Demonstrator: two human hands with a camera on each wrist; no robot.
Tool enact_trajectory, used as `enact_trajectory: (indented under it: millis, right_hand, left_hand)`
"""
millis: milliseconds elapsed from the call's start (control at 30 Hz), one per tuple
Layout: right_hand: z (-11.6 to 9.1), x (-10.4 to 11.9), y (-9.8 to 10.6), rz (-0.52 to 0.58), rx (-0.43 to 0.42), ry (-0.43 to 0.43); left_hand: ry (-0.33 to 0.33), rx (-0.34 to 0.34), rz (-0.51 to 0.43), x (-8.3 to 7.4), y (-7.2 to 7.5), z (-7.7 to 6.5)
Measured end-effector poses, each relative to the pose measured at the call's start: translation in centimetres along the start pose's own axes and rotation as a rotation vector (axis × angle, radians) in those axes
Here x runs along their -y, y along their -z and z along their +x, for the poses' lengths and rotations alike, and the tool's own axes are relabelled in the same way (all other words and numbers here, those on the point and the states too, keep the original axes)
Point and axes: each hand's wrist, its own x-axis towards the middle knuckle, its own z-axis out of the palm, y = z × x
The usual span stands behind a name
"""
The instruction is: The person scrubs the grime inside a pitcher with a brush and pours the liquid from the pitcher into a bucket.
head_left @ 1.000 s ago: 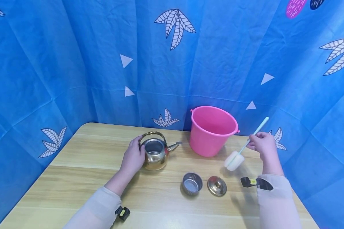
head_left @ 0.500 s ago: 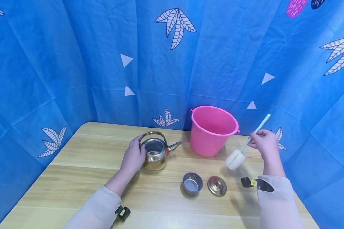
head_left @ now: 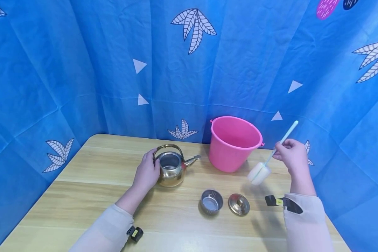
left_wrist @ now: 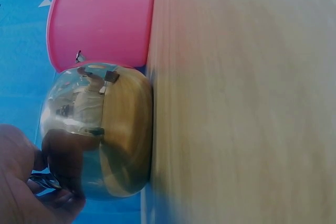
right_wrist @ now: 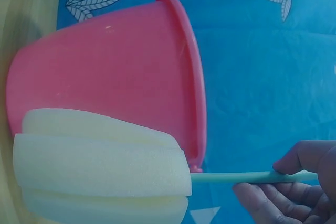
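My left hand (head_left: 148, 170) grips the left side of the handle of a gold kettle (head_left: 170, 177), which stands lidless on the table with its spout to the right. The left wrist view shows the kettle's shiny side (left_wrist: 126, 129) with thumb and fingers around the handle's base. My right hand (head_left: 292, 155) pinches the thin green stem of a sponge bottle brush (head_left: 259, 174), tilted with its white sponge head down. In the right wrist view the sponge head (right_wrist: 105, 166) overlaps the pink bucket.
A pink bucket (head_left: 230, 157) stands at the back between the kettle and the brush. In front of it on the wooden table (head_left: 82, 196) lie a small metal strainer cup (head_left: 211, 202) and the gold kettle lid (head_left: 238, 204). A blue curtain (head_left: 123, 70) hangs behind.
My right hand has risen slightly with the brush, and its stem stands a little steeper. My left hand and the kettle have stayed in place.
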Motion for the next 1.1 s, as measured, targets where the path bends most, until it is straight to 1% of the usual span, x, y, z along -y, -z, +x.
enact_trajectory:
  millis: [233, 500, 767, 1100]
  right_hand:
    - [-0.7, 1.0, 0.1, 0.004, -0.005, 0.039]
    - [-1.2, 1.7, 0.3, -0.026, -0.013, 0.044]
    - [-1.9, 2.4, 0.4, -0.042, -0.018, 0.094]
    - [-3.0, 4.2, 0.3, -0.035, -0.025, 0.124]
  left_hand:
    - [-0.002, -0.004, 0.005, 0.0, 0.1, 0.0]
    - [0.005, 0.005, -0.003, 0.2, 0.0, 0.0]
    - [-0.004, 0.002, 0.0, 0.3, -0.1, 0.0]
    - [-0.002, -0.002, 0.005, 0.2, -0.1, 0.0]
